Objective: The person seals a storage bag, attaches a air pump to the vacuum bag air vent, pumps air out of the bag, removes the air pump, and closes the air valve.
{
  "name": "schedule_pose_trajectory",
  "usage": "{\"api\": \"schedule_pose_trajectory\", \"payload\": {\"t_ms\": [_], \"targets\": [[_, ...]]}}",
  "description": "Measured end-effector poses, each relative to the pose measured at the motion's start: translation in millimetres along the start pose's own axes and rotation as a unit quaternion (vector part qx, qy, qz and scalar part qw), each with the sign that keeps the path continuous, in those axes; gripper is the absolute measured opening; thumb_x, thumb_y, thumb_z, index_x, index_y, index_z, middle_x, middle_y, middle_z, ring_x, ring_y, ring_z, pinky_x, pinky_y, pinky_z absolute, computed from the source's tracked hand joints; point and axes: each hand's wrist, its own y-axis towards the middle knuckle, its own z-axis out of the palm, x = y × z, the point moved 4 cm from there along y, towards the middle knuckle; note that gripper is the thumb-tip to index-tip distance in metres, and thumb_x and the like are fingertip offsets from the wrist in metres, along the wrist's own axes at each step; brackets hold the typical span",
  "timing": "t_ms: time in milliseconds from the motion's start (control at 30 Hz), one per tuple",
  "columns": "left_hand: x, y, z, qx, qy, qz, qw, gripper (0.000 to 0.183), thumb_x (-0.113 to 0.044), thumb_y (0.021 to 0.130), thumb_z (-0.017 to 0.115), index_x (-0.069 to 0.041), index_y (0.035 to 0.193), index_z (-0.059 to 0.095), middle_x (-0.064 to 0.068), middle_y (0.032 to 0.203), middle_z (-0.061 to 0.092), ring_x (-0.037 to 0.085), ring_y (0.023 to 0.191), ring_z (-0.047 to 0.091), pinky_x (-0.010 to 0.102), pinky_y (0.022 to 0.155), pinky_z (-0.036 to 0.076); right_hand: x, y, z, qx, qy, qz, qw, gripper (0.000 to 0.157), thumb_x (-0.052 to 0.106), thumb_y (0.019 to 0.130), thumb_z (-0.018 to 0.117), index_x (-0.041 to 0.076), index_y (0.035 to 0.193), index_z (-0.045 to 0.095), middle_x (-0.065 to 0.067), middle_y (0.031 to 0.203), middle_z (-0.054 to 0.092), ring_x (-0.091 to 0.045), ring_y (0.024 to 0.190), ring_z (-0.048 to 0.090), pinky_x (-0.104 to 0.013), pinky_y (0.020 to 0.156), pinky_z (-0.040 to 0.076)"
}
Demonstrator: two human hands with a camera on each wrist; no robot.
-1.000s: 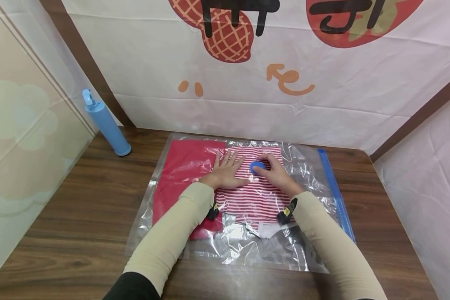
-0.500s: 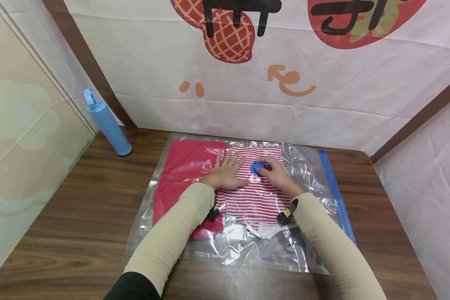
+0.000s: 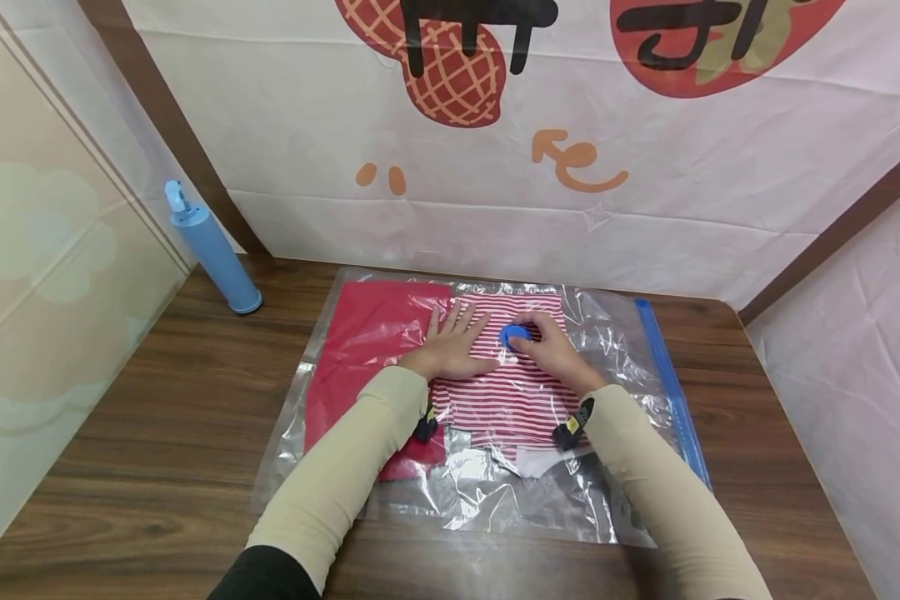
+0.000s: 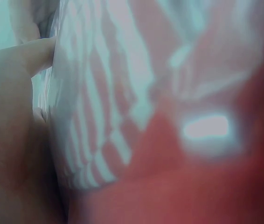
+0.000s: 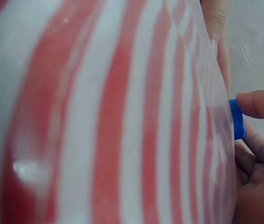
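Note:
A clear plastic storage bag (image 3: 480, 504) lies flat with folded red cloth (image 3: 378, 333) and red-and-white striped cloth (image 3: 506, 408) inside. My left hand (image 3: 453, 350) rests palm down on it with fingers spread, across the line between the two cloths. Over the striped part, the thumb and fingers of my right hand (image 3: 551, 346) pinch a round blue valve cap (image 3: 512, 333) on the bag. In the right wrist view the cap (image 5: 237, 119) stands at the bag's surface between thumb and fingers. Striped cloth (image 4: 99, 84) fills much of the blurred left wrist view.
A light blue cylindrical pump (image 3: 216, 258) stands at the back left of the wooden table (image 3: 120, 450). The bag's blue zip edge (image 3: 669, 375) runs along its right side. Printed fabric walls (image 3: 457, 225) stand behind and at both sides.
The fingers of my right hand have shifted slightly around the blue valve cap. My left hand, the bag and the pump stay in place.

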Motion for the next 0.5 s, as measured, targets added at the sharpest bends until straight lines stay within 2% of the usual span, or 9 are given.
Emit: {"api": "schedule_pose_trajectory", "payload": {"t_ms": [167,267,500], "targets": [[-0.1,0.0,-0.1,0.001,-0.003,-0.003,1.0000,0.094,-0.070,0.095,0.042,-0.024,0.165,-0.001,0.005,0.170,-0.014,0.029,0.153,-0.022,0.055,0.117,-0.022,0.9,1.0,0.3,-0.004,-0.003,-0.029,1.000,0.030,-0.003,0.094,0.065,-0.006,0.123,0.062,-0.023,0.130,0.056,-0.037,0.127,0.050,-0.051,0.113,0.036],[-0.6,-0.2,-0.1,0.005,-0.005,-0.004,1.0000,0.094,-0.070,0.095,0.042,-0.024,0.165,-0.001,0.005,0.170,-0.015,0.028,0.153,-0.023,0.055,0.117,-0.023,0.4,1.2,0.1,-0.002,-0.012,-0.036,0.999,0.032,-0.004,0.093,0.063,-0.006,0.124,0.064,-0.023,0.131,0.056,-0.037,0.128,0.049,-0.052,0.114,0.035],[-0.5,0.0,-0.2,0.006,-0.009,-0.003,0.9999,0.094,-0.069,0.095,0.043,-0.023,0.165,-0.001,0.005,0.170,-0.014,0.028,0.153,-0.023,0.055,0.117,-0.023,-3.4,0.8,0.2,0.011,-0.004,0.004,1.000,0.048,0.009,0.096,0.069,0.000,0.141,0.053,-0.021,0.144,0.049,-0.037,0.135,0.046,-0.051,0.115,0.036]]}}
